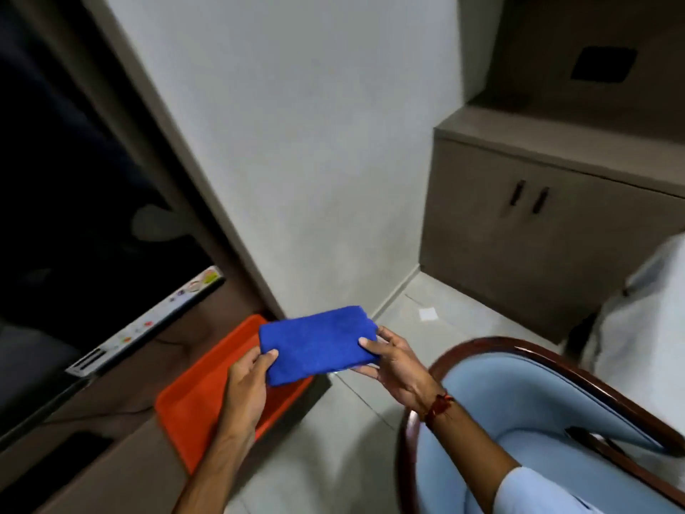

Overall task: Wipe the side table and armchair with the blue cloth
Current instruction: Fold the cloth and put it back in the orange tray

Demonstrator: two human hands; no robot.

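A folded blue cloth [317, 345] is held flat in the air between both hands, above an orange tray [196, 398]. My left hand [248, 383] grips its lower left corner and my right hand [394, 365] grips its right edge. The armchair [537, 409], with light blue upholstery and a dark glossy wooden frame, stands at the lower right, just under my right forearm. No side table can be made out with certainty.
The orange tray lies on a brown low unit [122, 432] at the left, below a dark TV screen [74, 217]. A brown two-door cabinet [519, 231] stands against the back wall. Pale floor tiles [352, 439] lie between unit and chair. Something white [645, 309] is at the right edge.
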